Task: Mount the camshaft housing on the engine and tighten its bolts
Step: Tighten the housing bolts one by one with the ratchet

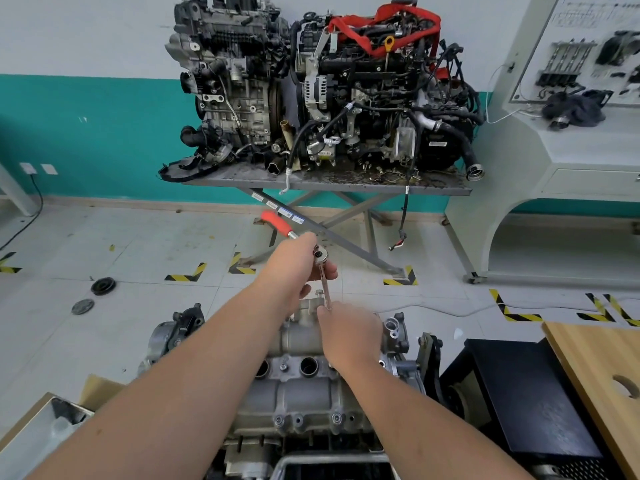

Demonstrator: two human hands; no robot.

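The grey camshaft housing (298, 386) lies on top of the engine (311, 441) low in the middle of the view. My left hand (298, 263) grips a ratchet wrench (320, 256) near its head; the red handle (277, 221) sticks out up and to the left. A thin extension bar (325, 287) runs down from the ratchet head. My right hand (349, 330) pinches the bar's lower end at the far end of the housing. A bolt (318, 293) stands upright just left of the bar. The bar's tip is hidden by my fingers.
Two engines (322, 84) sit on a grey scissor table (325, 185) ahead. A white training console (561, 161) stands at the right. A wooden board (602, 379) and a black box (526, 393) are near right. A cardboard box (45, 427) is near left; two round parts (103, 285) lie on the floor.
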